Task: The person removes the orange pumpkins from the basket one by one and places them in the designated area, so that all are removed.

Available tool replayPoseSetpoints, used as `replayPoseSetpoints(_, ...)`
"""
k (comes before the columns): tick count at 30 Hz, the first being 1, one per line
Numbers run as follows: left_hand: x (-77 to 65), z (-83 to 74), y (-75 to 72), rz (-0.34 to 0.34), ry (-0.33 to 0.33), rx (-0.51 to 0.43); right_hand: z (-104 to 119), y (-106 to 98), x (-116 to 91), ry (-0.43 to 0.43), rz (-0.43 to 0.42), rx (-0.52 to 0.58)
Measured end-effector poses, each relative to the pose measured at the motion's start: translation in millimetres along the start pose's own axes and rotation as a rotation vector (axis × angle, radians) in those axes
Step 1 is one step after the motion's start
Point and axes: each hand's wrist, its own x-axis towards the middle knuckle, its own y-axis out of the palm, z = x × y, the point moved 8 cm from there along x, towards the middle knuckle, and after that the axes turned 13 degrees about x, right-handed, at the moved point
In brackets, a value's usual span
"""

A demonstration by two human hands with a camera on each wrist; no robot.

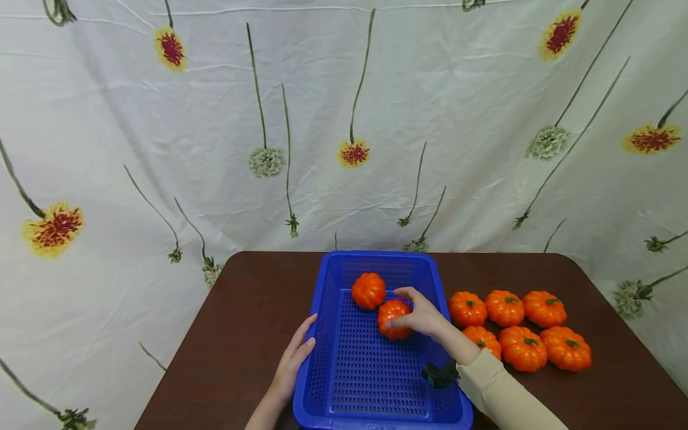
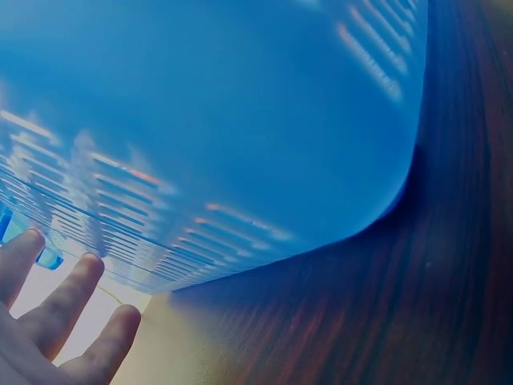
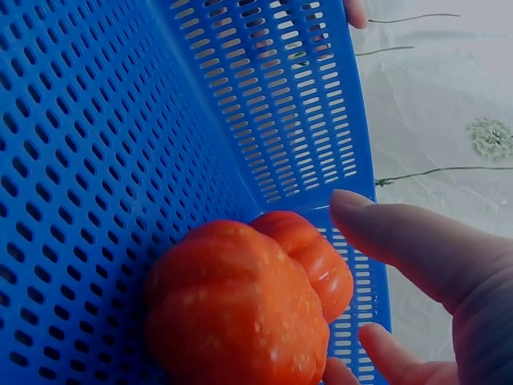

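Observation:
A blue plastic basket [image 1: 376, 382] with slotted walls stands on the table, two orange pumpkins inside it. My right hand [image 1: 427, 316] is over the nearer pumpkin [image 1: 394, 316], thumb and fingers spread about it. In the right wrist view the thumb stands apart from this pumpkin [image 3: 232, 305], while a fingertip shows right at its edge. Behind it sits the other pumpkin [image 1: 368, 291], partly hidden in that view. My left hand [image 1: 292, 364] rests at the basket's left side, its fingers [image 2: 68, 301] extended in the left wrist view.
To the right of the basket, several orange pumpkins [image 1: 524, 349] with green stems are set in two rows on the dark brown table [image 1: 226, 334]. A white cloth [image 1: 322, 197] with printed flowers hangs behind the table. My right wrist wears a black band [image 1: 441, 375].

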Motion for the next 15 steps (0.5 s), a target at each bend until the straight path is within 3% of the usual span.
replayPoseSetpoints(9,-0.1,-0.4,1.0,0.004,-0.002,0.001,-0.7,7.4,-4.4,0.015,0.099,-0.026)
replayPoseSetpoints(15,-0.1,-0.6,0.7,0.005,0.0,-0.001,-1.7,13.0,-5.0,0.001,0.136,-0.105)
